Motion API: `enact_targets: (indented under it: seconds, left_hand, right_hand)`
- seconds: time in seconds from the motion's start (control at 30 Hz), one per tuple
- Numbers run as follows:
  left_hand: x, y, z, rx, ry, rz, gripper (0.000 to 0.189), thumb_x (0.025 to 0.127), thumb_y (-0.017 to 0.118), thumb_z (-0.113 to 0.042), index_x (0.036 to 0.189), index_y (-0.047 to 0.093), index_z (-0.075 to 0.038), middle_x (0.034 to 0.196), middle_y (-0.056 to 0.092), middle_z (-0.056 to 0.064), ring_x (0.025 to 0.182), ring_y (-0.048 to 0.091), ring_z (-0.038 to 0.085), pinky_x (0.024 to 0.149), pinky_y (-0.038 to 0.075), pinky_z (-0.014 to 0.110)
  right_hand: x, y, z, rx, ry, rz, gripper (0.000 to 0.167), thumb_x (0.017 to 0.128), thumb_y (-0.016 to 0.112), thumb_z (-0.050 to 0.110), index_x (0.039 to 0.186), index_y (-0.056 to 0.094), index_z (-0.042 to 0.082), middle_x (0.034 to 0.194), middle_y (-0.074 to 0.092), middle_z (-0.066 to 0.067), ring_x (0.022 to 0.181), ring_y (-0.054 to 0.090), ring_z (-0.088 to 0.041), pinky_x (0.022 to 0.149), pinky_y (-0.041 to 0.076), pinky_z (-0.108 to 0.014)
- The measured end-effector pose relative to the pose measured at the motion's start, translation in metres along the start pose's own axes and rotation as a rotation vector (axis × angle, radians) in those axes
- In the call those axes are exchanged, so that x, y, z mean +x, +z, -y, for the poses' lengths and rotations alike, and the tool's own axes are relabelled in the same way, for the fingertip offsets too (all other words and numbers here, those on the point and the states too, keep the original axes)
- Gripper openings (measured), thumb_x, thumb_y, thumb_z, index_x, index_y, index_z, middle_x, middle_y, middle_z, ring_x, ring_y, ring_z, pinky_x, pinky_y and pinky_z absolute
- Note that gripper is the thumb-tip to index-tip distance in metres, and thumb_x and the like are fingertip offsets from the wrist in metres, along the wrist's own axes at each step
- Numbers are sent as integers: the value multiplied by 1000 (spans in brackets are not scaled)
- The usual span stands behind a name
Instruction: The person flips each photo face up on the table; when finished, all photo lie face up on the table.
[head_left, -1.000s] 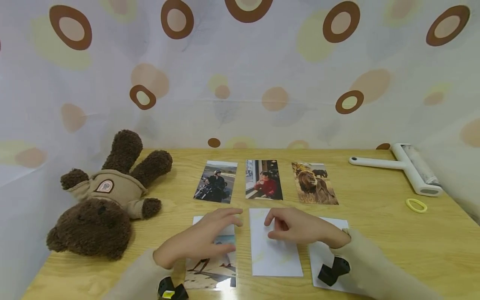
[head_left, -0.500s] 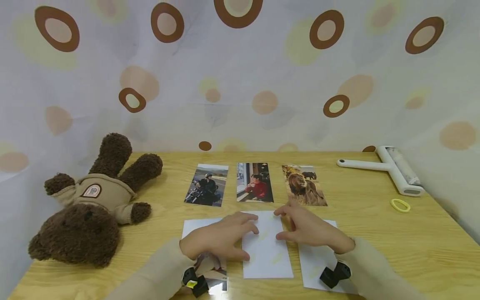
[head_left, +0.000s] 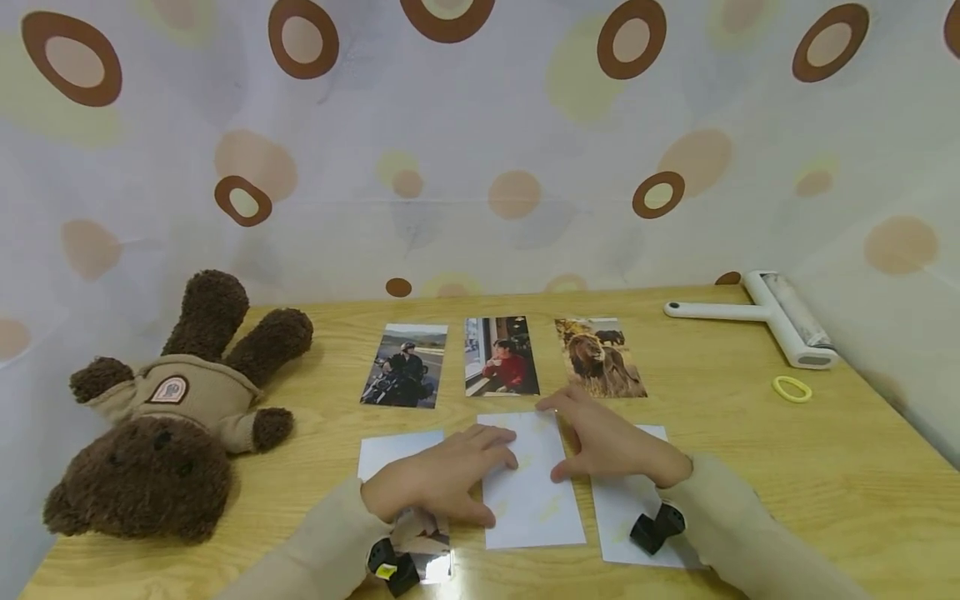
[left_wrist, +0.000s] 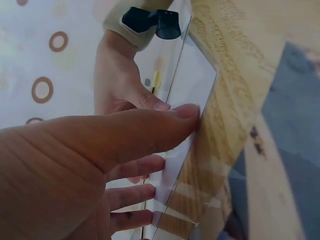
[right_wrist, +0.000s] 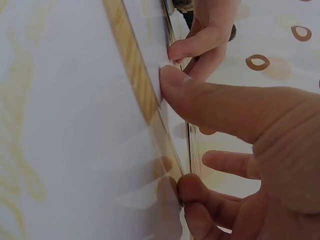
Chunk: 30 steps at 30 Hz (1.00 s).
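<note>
In the head view a white card (head_left: 531,500) with faint yellow marks lies on the table between both hands. My left hand (head_left: 442,475) spreads its fingers along the card's left edge; in the left wrist view its thumb (left_wrist: 150,131) reaches that edge. The right hand (head_left: 611,442) has thumb and fingertips at the card's right edge, the thumb (right_wrist: 215,105) also showing in the right wrist view. Under the left hand lies a beach photo (head_left: 429,542), pale at the top and partly covered. Another white card (head_left: 622,521) lies beneath the right wrist.
Three photos lie in a row behind: a motorcycle rider (head_left: 405,367), a person in red (head_left: 502,357) and a lion (head_left: 600,358). A brown teddy bear (head_left: 195,392) lies left. At right are a white lint roller (head_left: 787,321) and a yellow ring-shaped band (head_left: 792,389).
Both hands have come down to the middle white card's edges. My left hand has moved right, off the beach photo's middle, and the right hand's fingers have straightened. The head view has shifted slightly.
</note>
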<state>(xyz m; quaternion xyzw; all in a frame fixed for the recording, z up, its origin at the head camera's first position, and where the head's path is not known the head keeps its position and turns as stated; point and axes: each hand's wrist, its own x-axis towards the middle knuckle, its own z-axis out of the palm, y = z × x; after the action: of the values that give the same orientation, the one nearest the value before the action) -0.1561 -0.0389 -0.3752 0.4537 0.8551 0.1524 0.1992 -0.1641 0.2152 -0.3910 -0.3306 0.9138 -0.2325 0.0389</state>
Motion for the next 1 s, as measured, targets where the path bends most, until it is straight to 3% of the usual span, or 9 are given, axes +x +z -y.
enact_targets:
  seconds: [0.2,0.27,0.4,0.5,0.57,0.63,0.73,1.0]
  left_hand:
    - [1,2,0,26,8,-30,55,82,77,-31,127,53,-11,152,34,10,140,31,24,114,30,40]
    - [1,3,0,25,4,-36,55,81,78,-31,126,53,-11,152,34,10,139,31,24,114,30,40]
    - [0,5,-2,54,-61,-82,67,75,81,-38,129,52,-10,151,34,13,138,32,27,112,32,44]
    - [0,8,-6,113,-158,-152,85,68,84,-47,132,48,-6,145,38,16,130,39,29,106,38,44]
    - [1,10,-10,145,-224,-192,92,63,85,-52,130,47,-3,134,45,15,119,44,26,98,43,40]
    - [1,11,-15,159,-270,-221,90,59,87,-52,125,51,-2,121,49,12,106,46,23,90,45,36]
    - [2,10,-20,162,-299,-240,81,57,89,-50,115,57,-3,107,51,9,94,44,20,80,45,33]
    - [0,9,-23,200,-320,-225,70,58,87,-52,105,62,-7,103,50,6,90,44,18,71,43,31]
  right_hand:
    - [0,-2,1,13,25,-3,74,68,88,27,127,53,0,119,50,-15,99,52,-20,85,49,-38]
    - [0,-2,2,39,30,3,74,68,88,27,127,52,0,117,50,-16,87,50,-14,78,48,-31]
    - [2,-3,3,97,35,27,83,68,88,25,134,45,-2,104,50,-12,71,46,-6,69,47,-27]
    - [3,-2,3,119,29,26,85,69,87,20,136,41,-5,82,52,-4,64,44,-3,95,46,-41]
    - [2,-2,4,110,33,22,83,71,86,18,136,41,-7,80,51,-3,64,43,-1,95,46,-42]
    - [1,-3,4,104,38,16,79,73,84,17,135,43,-9,89,53,-9,62,41,-1,90,48,-36]
    - [-1,-4,5,59,42,3,78,74,84,20,135,44,-8,111,47,-17,66,39,-2,62,41,-23]
    - [1,-4,6,62,2,7,77,75,83,20,135,44,-8,120,49,-22,59,40,4,62,44,-20]
